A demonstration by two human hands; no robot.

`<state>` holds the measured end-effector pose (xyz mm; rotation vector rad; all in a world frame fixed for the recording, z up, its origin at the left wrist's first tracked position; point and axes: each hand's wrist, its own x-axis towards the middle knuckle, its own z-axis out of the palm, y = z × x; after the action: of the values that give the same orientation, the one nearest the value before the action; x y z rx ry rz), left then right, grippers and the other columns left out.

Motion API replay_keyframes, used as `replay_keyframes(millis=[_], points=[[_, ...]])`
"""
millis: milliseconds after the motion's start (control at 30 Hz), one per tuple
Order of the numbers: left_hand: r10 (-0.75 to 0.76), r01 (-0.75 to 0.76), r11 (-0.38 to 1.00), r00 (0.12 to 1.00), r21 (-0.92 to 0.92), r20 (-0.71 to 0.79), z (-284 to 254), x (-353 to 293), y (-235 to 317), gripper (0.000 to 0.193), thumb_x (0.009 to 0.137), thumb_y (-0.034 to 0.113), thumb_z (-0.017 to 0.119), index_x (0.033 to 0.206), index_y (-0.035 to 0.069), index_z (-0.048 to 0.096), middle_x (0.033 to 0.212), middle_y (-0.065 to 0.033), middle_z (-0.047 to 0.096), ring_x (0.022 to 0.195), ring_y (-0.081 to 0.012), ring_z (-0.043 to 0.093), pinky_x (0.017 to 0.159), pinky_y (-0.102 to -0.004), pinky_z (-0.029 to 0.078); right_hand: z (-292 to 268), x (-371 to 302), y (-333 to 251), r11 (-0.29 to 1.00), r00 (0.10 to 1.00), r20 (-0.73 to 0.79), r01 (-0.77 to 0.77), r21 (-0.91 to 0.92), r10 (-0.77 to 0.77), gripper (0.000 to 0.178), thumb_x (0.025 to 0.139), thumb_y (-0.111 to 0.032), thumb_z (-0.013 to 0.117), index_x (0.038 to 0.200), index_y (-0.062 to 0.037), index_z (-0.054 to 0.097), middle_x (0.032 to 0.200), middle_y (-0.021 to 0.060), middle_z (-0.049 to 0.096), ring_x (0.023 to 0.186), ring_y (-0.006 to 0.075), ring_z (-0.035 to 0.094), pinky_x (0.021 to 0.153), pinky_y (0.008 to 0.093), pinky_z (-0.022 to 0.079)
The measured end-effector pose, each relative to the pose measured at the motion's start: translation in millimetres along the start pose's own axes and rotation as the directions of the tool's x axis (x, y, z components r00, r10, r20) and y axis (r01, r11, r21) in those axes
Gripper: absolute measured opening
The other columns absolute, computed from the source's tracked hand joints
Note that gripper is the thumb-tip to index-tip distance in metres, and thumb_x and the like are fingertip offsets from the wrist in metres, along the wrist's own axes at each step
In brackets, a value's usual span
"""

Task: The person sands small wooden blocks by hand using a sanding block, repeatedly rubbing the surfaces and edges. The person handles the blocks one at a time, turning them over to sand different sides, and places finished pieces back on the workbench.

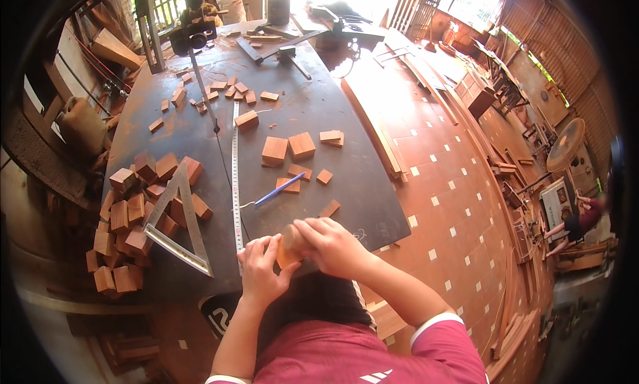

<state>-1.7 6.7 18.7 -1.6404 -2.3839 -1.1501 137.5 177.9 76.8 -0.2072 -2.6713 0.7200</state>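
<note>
Close to the front edge of the dark metal table, both hands hold one small wooden block (289, 249). My left hand (261, 267) grips its left side with thumb and fingers, and my right hand (336, 246) has its fingers around the right side, covering part of it. Just beyond the hands lie a loose wooden piece (329, 208) and a blue pen (280, 189), which rests across another flat piece. A white measuring tape (235, 178) is laid along the table, left of the pen. Further left, a metal triangle square (178, 217) leans on a heap of wooden blocks (120, 216).
A thin upright saw blade (203, 84) meets the table near several small offcuts (219, 86). A metal clamp-like bar (293, 60) lies at the back. Long boards (376, 128) stand along the table's right side. Another person (586, 217) is far right.
</note>
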Motion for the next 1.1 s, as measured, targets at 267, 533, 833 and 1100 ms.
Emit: replay_keyframes(millis=[267, 533, 833, 1100], points=[[-0.022, 0.021, 0.999, 1.0, 0.037, 0.022, -1.8, 0.0, 2.6, 0.069, 0.077, 0.034, 0.091, 0.133, 0.001, 0.069, 0.125, -0.0115, 0.067, 0.118, -0.0307, 0.061, 0.103, -0.0455, 0.04, -4.6, -28.4, -11.7, 1.0, 1.0, 0.018, 0.005, -0.021, -0.005, 0.063, 0.084, -0.007, 0.082, 0.141, 0.0074, 0.058, 0.13, 0.0245, 0.066, 0.117, 0.0434, 0.066, 0.103, 0.0482, 0.054], [-0.018, 0.018, 1.0, 1.0, 0.017, 0.013, -0.9, -1.7, -0.4, 0.07, 0.077, 0.036, 0.091, 0.133, 0.001, 0.069, 0.125, -0.0115, 0.067, 0.12, -0.0312, 0.061, 0.105, -0.0452, 0.039, -1.4, -2.4, -2.8, 0.999, 1.0, 0.005, -0.027, -0.017, 0.027, 0.063, 0.083, -0.006, 0.082, 0.14, 0.0062, 0.059, 0.129, 0.0235, 0.067, 0.116, 0.0415, 0.067, 0.103, 0.0471, 0.054], [-0.002, 0.002, 1.0, 1.0, -0.003, 0.014, -0.9, -1.5, -0.7, 0.07, 0.076, 0.036, 0.091, 0.133, 0.002, 0.069, 0.126, -0.0117, 0.067, 0.12, -0.032, 0.061, 0.103, -0.0456, 0.04, 3.0, -2.2, 2.6, 0.998, 0.998, -0.017, -0.058, 0.018, 0.058, 0.061, 0.085, -0.008, 0.081, 0.14, 0.0044, 0.059, 0.132, 0.023, 0.067, 0.121, 0.0426, 0.065, 0.104, 0.0481, 0.054], [-0.013, 0.013, 1.0, 1.0, 0.016, 0.012, -1.5, -2.1, -0.8, 0.071, 0.076, 0.038, 0.09, 0.133, 0.002, 0.068, 0.122, -0.0117, 0.067, 0.118, -0.0318, 0.061, 0.105, -0.0446, 0.04, -3.8, -29.7, -11.5, 0.999, 0.997, 0.049, -0.054, 0.009, 0.053, 0.068, 0.083, -0.008, 0.084, 0.145, 0.0023, 0.059, 0.132, 0.0227, 0.067, 0.12, 0.0436, 0.065, 0.104, 0.0473, 0.054]])
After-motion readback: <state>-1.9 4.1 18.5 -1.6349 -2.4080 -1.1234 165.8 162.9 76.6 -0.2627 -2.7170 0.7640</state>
